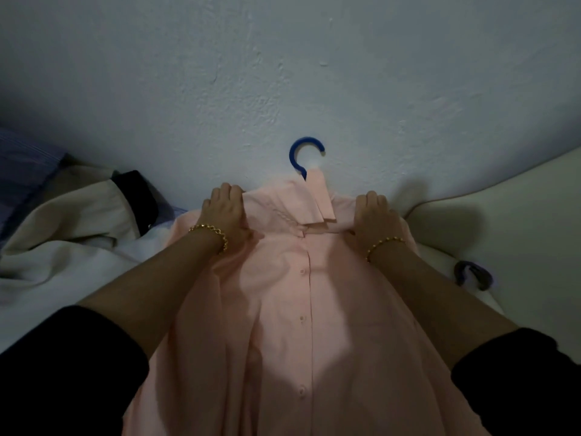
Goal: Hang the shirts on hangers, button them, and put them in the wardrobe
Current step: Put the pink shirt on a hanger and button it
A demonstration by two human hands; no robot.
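The pink shirt (301, 309) hangs before a wall, its front seemingly closed and no wardrobe in view. The left hand (224, 212) and right hand (375, 215) each curl their fingers round a shoulder. A slack grip could let the cloth slide off the blue hanger (303, 152), of which only the hook shows.

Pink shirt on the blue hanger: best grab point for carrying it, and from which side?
Grip the blue hook at its stem, just past the collar of the pink shirt: it is the only bare part of the hanger. Come in from the far side, which likely leaves the open curve, facing right, free. The left hand and right hand grip the shoulders.
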